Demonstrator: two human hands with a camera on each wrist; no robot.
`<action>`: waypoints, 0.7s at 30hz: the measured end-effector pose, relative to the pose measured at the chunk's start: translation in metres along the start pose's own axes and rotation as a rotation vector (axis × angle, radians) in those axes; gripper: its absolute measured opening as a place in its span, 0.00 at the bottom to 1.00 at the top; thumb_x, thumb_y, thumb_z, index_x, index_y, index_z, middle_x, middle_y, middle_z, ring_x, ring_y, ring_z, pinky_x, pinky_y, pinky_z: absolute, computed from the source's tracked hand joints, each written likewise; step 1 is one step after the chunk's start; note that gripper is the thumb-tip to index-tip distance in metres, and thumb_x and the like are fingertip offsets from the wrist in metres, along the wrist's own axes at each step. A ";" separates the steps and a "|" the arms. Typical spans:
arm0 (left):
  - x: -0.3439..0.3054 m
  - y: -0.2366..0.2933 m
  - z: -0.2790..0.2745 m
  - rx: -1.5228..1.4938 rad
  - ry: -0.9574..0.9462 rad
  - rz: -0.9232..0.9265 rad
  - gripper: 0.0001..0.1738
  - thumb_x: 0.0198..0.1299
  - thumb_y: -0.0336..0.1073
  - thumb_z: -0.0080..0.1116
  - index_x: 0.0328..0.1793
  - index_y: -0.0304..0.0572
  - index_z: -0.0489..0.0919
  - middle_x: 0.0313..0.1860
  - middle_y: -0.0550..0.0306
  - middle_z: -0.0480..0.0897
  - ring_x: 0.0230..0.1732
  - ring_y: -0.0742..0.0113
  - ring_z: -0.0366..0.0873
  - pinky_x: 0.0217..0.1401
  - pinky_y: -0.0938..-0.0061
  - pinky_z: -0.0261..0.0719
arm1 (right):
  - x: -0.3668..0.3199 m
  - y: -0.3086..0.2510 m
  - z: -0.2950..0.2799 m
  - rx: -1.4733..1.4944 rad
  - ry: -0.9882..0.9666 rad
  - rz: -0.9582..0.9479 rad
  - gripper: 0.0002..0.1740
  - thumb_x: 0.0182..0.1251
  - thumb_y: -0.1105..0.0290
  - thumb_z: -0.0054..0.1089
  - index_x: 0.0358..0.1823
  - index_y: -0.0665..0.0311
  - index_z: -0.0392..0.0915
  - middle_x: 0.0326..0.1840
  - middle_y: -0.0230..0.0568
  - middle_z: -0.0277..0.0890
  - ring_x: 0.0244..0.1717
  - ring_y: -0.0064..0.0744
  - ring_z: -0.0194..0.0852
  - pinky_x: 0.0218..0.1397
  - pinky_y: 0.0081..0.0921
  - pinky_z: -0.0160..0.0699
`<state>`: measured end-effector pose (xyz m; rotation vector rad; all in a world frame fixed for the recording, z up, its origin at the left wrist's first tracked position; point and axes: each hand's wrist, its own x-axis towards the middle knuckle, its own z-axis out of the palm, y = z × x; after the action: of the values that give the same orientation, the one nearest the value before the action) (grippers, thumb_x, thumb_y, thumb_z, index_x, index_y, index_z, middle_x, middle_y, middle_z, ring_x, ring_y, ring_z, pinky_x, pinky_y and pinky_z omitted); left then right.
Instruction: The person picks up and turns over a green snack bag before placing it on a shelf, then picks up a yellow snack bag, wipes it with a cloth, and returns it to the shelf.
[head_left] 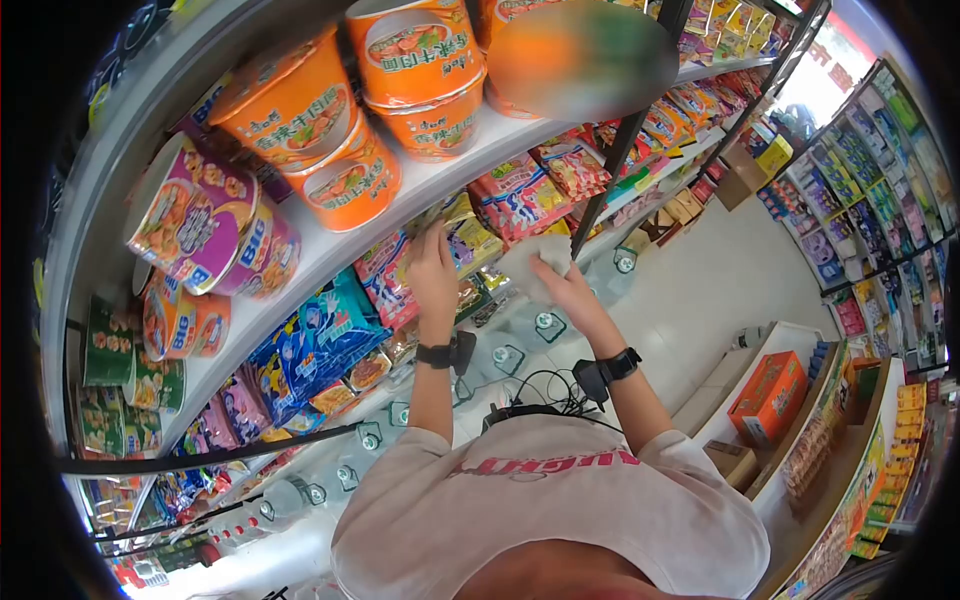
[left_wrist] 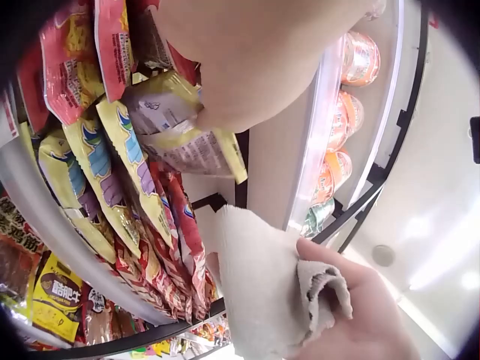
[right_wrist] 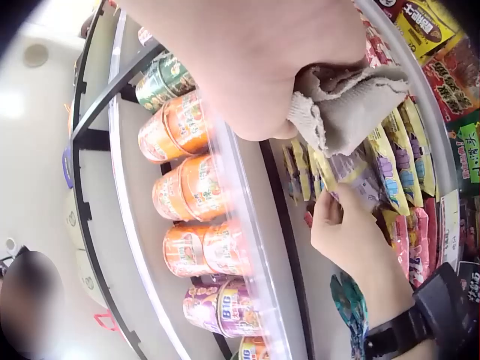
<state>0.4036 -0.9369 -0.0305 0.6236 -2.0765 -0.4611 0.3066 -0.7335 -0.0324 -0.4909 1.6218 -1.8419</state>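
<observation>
My left hand (head_left: 432,270) reaches in among the snack bags under the noodle shelf. In the right wrist view, the left hand (right_wrist: 339,225) pinches the edge of a yellow and purple snack bag (right_wrist: 358,180) between thumb and fingers. The same snack bag (left_wrist: 196,150) lies tilted beneath that hand in the left wrist view. A grey-white cloth (head_left: 533,268) is gripped in my right hand (head_left: 572,290), held out beside the bags. Folded over, the cloth (left_wrist: 259,281) hangs partly out of the right hand (left_wrist: 364,315).
Orange noodle cups (head_left: 415,60) and purple ones (head_left: 200,215) stand on the shelf above the hands. Upright yellow bags (left_wrist: 82,180) line up beside the held one. Blue bags (head_left: 315,340) sit to the left. Large clear bottles (head_left: 505,355) stand on the floor below.
</observation>
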 end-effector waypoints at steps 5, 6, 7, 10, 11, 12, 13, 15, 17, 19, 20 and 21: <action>0.006 0.013 0.000 0.037 -0.058 -0.038 0.09 0.69 0.30 0.57 0.52 0.39 0.83 0.43 0.41 0.87 0.41 0.43 0.86 0.41 0.58 0.83 | -0.030 -0.010 -0.016 -0.012 0.035 0.042 0.21 0.75 0.57 0.59 0.60 0.64 0.76 0.52 0.32 0.80 0.50 0.21 0.77 0.50 0.23 0.77; 0.006 0.014 0.000 0.024 0.019 -0.086 0.10 0.69 0.30 0.57 0.53 0.39 0.83 0.43 0.40 0.87 0.40 0.43 0.86 0.40 0.59 0.83 | -0.033 -0.008 -0.019 -0.002 0.044 0.040 0.21 0.75 0.57 0.59 0.60 0.64 0.76 0.52 0.32 0.80 0.50 0.21 0.77 0.50 0.23 0.77; 0.006 0.016 0.002 0.009 0.097 -0.127 0.10 0.69 0.30 0.57 0.53 0.39 0.83 0.43 0.40 0.87 0.40 0.43 0.86 0.40 0.60 0.83 | -0.037 -0.006 -0.023 0.012 0.056 0.033 0.21 0.76 0.57 0.59 0.60 0.64 0.76 0.52 0.31 0.80 0.50 0.21 0.77 0.50 0.23 0.77; 0.006 0.025 0.001 -0.047 0.222 -0.132 0.11 0.70 0.30 0.57 0.55 0.38 0.83 0.44 0.40 0.87 0.38 0.46 0.87 0.38 0.62 0.83 | -0.047 -0.011 -0.034 0.055 0.049 -0.015 0.21 0.76 0.57 0.58 0.60 0.63 0.76 0.51 0.31 0.79 0.50 0.21 0.76 0.51 0.23 0.76; 0.003 0.031 0.000 -0.068 0.247 -0.122 0.12 0.70 0.29 0.58 0.56 0.37 0.83 0.44 0.41 0.87 0.38 0.47 0.87 0.38 0.63 0.83 | -0.052 -0.014 -0.039 0.065 0.037 -0.033 0.21 0.77 0.56 0.58 0.60 0.63 0.76 0.51 0.31 0.79 0.50 0.21 0.76 0.51 0.23 0.76; -0.002 0.043 -0.004 -0.157 0.233 -0.094 0.12 0.70 0.27 0.57 0.57 0.34 0.82 0.46 0.42 0.88 0.41 0.50 0.87 0.43 0.63 0.83 | -0.057 -0.014 -0.047 0.077 0.032 -0.036 0.21 0.77 0.56 0.57 0.60 0.63 0.76 0.51 0.31 0.79 0.49 0.21 0.76 0.51 0.23 0.76; -0.009 0.057 -0.007 -0.158 0.218 -0.041 0.12 0.70 0.27 0.57 0.57 0.34 0.82 0.47 0.42 0.87 0.42 0.51 0.87 0.46 0.63 0.83 | -0.061 -0.014 -0.054 0.089 0.025 -0.038 0.21 0.77 0.55 0.56 0.61 0.63 0.75 0.51 0.31 0.79 0.49 0.20 0.76 0.52 0.23 0.76; -0.026 0.090 -0.010 -0.158 0.196 0.060 0.12 0.71 0.26 0.55 0.57 0.33 0.82 0.50 0.42 0.87 0.46 0.51 0.87 0.50 0.62 0.82 | -0.072 -0.017 -0.068 0.144 0.034 -0.023 0.23 0.78 0.53 0.55 0.62 0.62 0.75 0.52 0.31 0.79 0.50 0.20 0.76 0.52 0.24 0.76; -0.050 0.126 -0.006 -0.244 0.023 0.090 0.16 0.65 0.22 0.56 0.58 0.34 0.82 0.54 0.42 0.86 0.54 0.47 0.84 0.59 0.60 0.80 | -0.088 -0.026 -0.083 0.230 0.068 0.018 0.24 0.78 0.52 0.55 0.63 0.61 0.74 0.54 0.31 0.79 0.51 0.21 0.77 0.53 0.24 0.76; -0.073 0.163 -0.003 -0.294 -0.183 0.240 0.19 0.60 0.21 0.57 0.59 0.34 0.82 0.56 0.44 0.85 0.56 0.45 0.84 0.61 0.59 0.79 | -0.109 -0.035 -0.104 0.526 -0.004 0.042 0.26 0.78 0.50 0.55 0.65 0.61 0.73 0.57 0.31 0.78 0.53 0.21 0.77 0.53 0.25 0.77; -0.081 0.184 -0.003 -0.353 -0.275 0.402 0.21 0.57 0.20 0.58 0.59 0.34 0.82 0.58 0.45 0.85 0.60 0.46 0.82 0.64 0.60 0.78 | -0.120 -0.041 -0.115 0.673 -0.046 0.059 0.27 0.78 0.49 0.55 0.66 0.60 0.72 0.58 0.31 0.78 0.54 0.21 0.77 0.54 0.26 0.77; -0.087 0.206 -0.003 -0.409 -0.367 0.563 0.24 0.54 0.20 0.59 0.60 0.34 0.82 0.60 0.46 0.84 0.64 0.46 0.79 0.67 0.60 0.76 | -0.132 -0.051 -0.125 0.644 -0.043 0.052 0.27 0.78 0.50 0.56 0.67 0.60 0.72 0.59 0.31 0.78 0.55 0.22 0.78 0.54 0.26 0.78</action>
<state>0.3947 -0.7210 0.0250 -0.3082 -2.2804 -0.6735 0.3121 -0.5503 0.0125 -0.1937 0.9166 -2.1506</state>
